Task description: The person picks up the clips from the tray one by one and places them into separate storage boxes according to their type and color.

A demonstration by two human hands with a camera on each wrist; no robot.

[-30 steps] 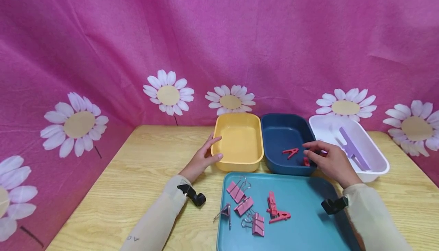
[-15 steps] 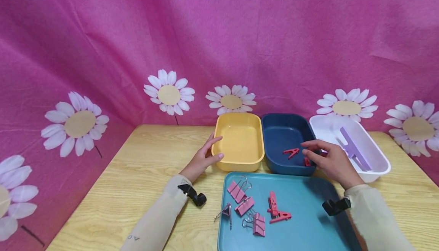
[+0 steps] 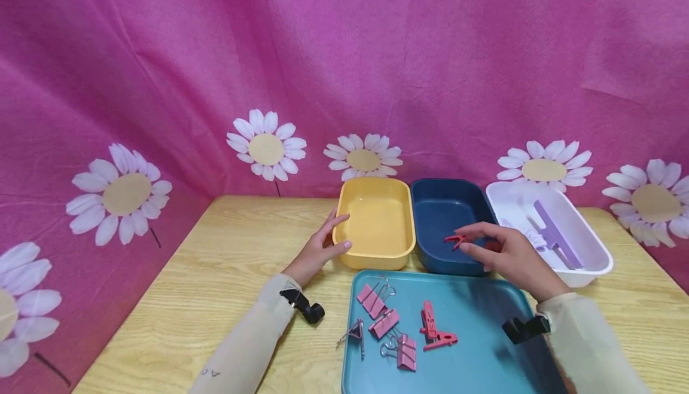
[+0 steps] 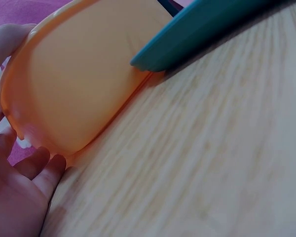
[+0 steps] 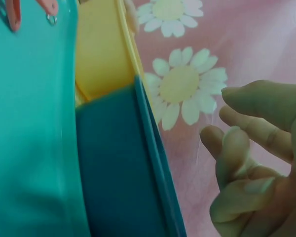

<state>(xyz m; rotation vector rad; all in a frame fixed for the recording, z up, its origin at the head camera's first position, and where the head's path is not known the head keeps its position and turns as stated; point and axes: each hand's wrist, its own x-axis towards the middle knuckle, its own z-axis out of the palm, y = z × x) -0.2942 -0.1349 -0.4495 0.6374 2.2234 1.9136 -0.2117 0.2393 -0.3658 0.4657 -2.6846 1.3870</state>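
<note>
My left hand [image 3: 319, 249] rests against the left side of a yellow bin [image 3: 377, 259], its index finger and thumb tips over the rim. Fingers spread along the bin's wall show in the left wrist view. Over the navy bin [image 3: 452, 188] hovers my right hand [image 3: 506, 254], thumb and index finger apart. Nothing shows between those fingers in the right wrist view. A small red clothespin [image 3: 453, 239] lies in the navy bin, partly behind the right fingertips. On the teal tray [image 3: 484, 334] lie red clothespins [image 3: 440, 339] and several pink binder clips [image 3: 384, 323].
To the right of the navy bin stands a white bin [image 3: 592, 244] with a long lilac object [image 3: 557, 232] and pale items. All the bins sit on a wooden table [image 3: 258, 238] before a pink flowered cloth [image 3: 430, 71].
My right hand has shifted left over the navy bin, so its fingers now cover part of the clothespin there and hide a second red piece. The left hand stays put.
</note>
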